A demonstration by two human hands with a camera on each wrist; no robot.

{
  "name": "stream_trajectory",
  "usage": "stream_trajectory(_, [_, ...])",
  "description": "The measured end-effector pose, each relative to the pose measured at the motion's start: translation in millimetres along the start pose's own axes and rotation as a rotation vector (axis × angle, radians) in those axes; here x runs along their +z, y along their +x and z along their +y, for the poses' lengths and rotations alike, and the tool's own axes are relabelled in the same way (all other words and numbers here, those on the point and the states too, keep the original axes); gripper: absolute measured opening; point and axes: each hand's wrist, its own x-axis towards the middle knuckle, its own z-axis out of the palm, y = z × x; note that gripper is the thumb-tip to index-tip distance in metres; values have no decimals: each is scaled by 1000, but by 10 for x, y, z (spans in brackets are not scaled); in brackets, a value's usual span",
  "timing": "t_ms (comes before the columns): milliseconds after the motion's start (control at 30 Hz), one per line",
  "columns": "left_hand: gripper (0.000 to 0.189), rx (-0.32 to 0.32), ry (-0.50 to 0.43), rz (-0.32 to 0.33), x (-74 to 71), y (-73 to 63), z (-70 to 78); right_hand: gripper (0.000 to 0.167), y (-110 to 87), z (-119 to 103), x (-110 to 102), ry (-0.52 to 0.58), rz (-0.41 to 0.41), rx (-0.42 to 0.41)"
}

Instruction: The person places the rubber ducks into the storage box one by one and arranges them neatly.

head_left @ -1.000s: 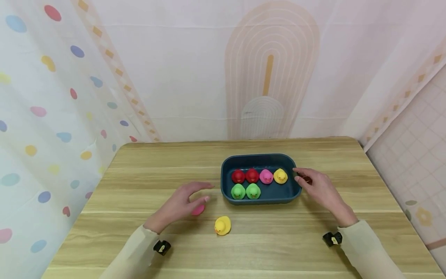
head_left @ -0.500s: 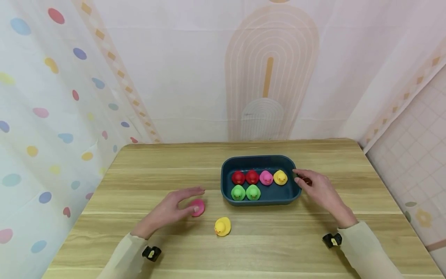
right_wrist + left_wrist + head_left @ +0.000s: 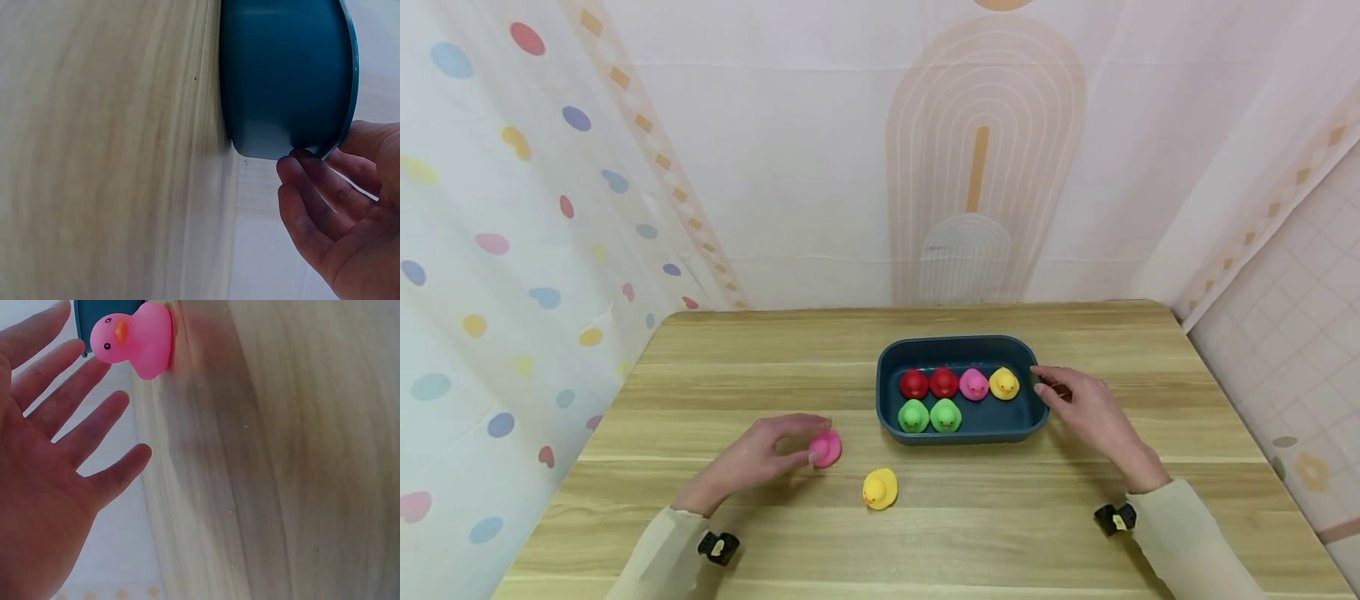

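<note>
A pink rubber duck (image 3: 826, 448) stands on the table, left of a dark blue tub (image 3: 958, 437). My left hand (image 3: 767, 454) is around it, thumb tip right at its near side. In the left wrist view, the fingers (image 3: 106, 425) are spread and nearly straight beside the duck (image 3: 147, 340). My right hand (image 3: 1090, 412) holds the tub by the rim at its right end. In the right wrist view, the thumb meets the rim and curled fingers (image 3: 306, 206) lie against the outside of the tub (image 3: 284, 75).
Inside the tub sit two red ducks (image 3: 929, 383), a pink duck (image 3: 974, 384), a yellow duck (image 3: 1004, 383) and two green ducks (image 3: 929, 416). Another yellow duck (image 3: 880, 488) stands on the wooden table (image 3: 1000, 533), in front of the tub. A patterned curtain (image 3: 820, 167) hangs behind.
My left hand has drawn back from beside the tub, down and left, to the pink duck on the table. The right hand stays at the tub's rim.
</note>
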Motion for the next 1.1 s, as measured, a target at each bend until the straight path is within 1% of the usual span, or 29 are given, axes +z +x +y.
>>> stream_trajectory(100, [36, 3, -15, -13, 12, 4, -19, 35, -3, 4, 0, 0, 1, 0])
stream_trajectory(233, [29, 18, -6, -12, 35, 3, -37, 35, 0, 9, 4, -4, 4, -5])
stream_trajectory(333, [25, 24, 14, -4, 54, 5, -45, 34, 3, 11, 7, -6, 4, -9])
stream_trajectory(633, [19, 19, 34, 33, 102, 10, -50, 34, 6, 14, 12, 0, 0, -8])
stream_trajectory(867, [21, 41, 49, 106, 118, 4, -11, 34, 10, 8, 7, -1, -7, 0])
stream_trajectory(1100, [25, 41, 32, 178, 140, 11, 37, 35, 8, 13, 5, 4, -7, 2])
